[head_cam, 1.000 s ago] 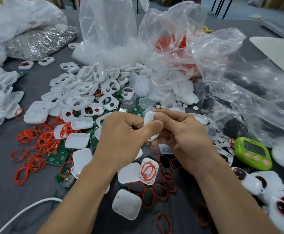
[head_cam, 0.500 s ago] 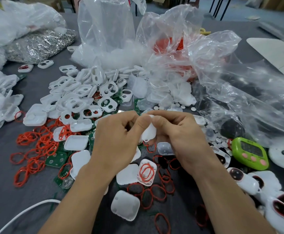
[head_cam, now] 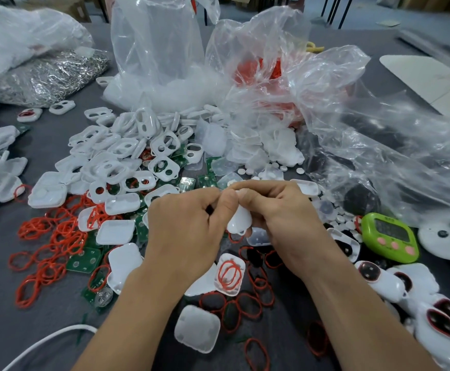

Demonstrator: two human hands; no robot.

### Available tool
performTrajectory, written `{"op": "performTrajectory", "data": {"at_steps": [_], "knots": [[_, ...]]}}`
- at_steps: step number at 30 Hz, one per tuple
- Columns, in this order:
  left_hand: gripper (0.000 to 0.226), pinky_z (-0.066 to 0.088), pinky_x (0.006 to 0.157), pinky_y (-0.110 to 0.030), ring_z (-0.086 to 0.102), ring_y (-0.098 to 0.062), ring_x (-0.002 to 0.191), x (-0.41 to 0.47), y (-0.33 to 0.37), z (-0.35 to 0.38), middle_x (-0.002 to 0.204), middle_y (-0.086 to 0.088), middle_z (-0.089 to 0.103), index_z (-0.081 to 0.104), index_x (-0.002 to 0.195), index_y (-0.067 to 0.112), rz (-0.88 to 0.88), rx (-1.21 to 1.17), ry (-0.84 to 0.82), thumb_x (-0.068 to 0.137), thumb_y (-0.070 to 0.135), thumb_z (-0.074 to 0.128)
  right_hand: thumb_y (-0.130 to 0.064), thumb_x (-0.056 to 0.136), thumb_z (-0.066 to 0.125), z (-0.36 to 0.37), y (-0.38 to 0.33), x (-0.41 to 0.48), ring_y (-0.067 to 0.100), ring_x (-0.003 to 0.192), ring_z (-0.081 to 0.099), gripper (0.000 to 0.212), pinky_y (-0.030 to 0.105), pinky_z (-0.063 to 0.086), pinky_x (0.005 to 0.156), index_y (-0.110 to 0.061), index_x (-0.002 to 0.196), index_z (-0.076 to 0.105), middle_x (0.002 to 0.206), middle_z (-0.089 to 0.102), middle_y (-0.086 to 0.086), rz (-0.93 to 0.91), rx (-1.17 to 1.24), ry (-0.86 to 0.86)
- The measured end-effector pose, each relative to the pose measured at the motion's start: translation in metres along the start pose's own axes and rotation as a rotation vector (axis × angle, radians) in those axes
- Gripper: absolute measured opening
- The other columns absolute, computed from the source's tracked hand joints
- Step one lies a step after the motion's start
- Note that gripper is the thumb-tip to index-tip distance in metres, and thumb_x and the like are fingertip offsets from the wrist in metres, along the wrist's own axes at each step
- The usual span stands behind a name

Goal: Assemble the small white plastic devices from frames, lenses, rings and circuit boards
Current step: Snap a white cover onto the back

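Your left hand (head_cam: 189, 223) and right hand (head_cam: 280, 218) meet above the middle of the grey table (head_cam: 31, 322), with both forearms coming in from the bottom edge and angling toward each other. Between them you hold a small white shell (head_cam: 239, 222), which hangs tilted below your knuckles. Your left thumb lies on its top end, tip against the right hand's fingertips. The fingers of both hands are curled in around it, so you pinch it from both sides. How they sit against its back is hidden. Under your wrists lie red rings (head_cam: 44, 250), white covers (head_cam: 115, 231) and green circuit boards (head_cam: 84, 259). The heap of white frames (head_cam: 162, 145) sits beyond your left hand, and a green timer (head_cam: 389, 236) sits to your right.
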State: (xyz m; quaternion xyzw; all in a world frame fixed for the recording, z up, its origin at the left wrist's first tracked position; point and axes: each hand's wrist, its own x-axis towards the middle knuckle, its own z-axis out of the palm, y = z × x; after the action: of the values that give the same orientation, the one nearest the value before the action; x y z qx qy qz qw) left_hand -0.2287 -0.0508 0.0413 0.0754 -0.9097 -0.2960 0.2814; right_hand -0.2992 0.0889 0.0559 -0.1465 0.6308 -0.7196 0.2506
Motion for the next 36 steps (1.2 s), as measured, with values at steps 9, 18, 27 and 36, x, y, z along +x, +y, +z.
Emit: {"op": "performTrajectory", "data": {"at_steps": [9, 18, 27, 36], "knots": [[0.055, 0.027, 0.052, -0.028, 0.04, -0.015, 0.051, 0.0, -0.006, -0.004, 0.051, 0.004, 0.04, 0.036, 0.056, 0.022, -0.066, -0.15, -0.083, 0.097, 0.055, 0.053, 0.007, 0.098, 0.056, -0.01, 0.0, 0.002, 0.019, 0.075, 0.074, 0.038, 0.026, 0.059, 0.063, -0.018, 0.092, 0.083, 0.089, 0.08, 0.011, 0.018, -0.058, -0.026], [0.057, 0.032, 0.047, -0.035, 0.04, -0.015, 0.047, -0.001, 0.001, -0.001, 0.044, 0.006, 0.035, 0.034, 0.052, 0.027, 0.006, -0.051, 0.031, 0.085, 0.05, 0.074, 0.008, 0.085, 0.061, -0.01, 0.002, 0.007, 0.028, 0.096, 0.076, 0.032, 0.04, 0.061, 0.091, -0.014, 0.09, 0.083, 0.094, 0.08, 0.009, -0.244, -0.123, -0.033], [0.056, 0.023, 0.052, -0.029, 0.03, -0.012, 0.048, -0.002, -0.006, 0.002, 0.048, 0.006, 0.031, 0.032, 0.054, 0.024, -0.029, -0.232, -0.088, 0.088, 0.039, 0.074, 0.007, 0.086, 0.071, -0.005, 0.005, 0.006, 0.018, 0.081, 0.076, 0.024, 0.023, 0.057, 0.073, -0.013, 0.08, 0.084, 0.086, 0.08, 0.01, -0.179, -0.024, 0.023], [0.054, 0.024, 0.051, -0.025, 0.027, -0.01, 0.053, 0.007, -0.015, 0.001, 0.055, 0.006, 0.027, 0.035, 0.059, 0.01, -0.183, -0.499, -0.097, 0.097, 0.041, 0.058, 0.013, 0.085, 0.062, -0.012, 0.001, 0.001, 0.029, 0.104, 0.073, 0.044, 0.038, 0.062, 0.09, -0.013, 0.117, 0.076, 0.115, 0.076, 0.016, 0.029, 0.104, -0.171]]}}
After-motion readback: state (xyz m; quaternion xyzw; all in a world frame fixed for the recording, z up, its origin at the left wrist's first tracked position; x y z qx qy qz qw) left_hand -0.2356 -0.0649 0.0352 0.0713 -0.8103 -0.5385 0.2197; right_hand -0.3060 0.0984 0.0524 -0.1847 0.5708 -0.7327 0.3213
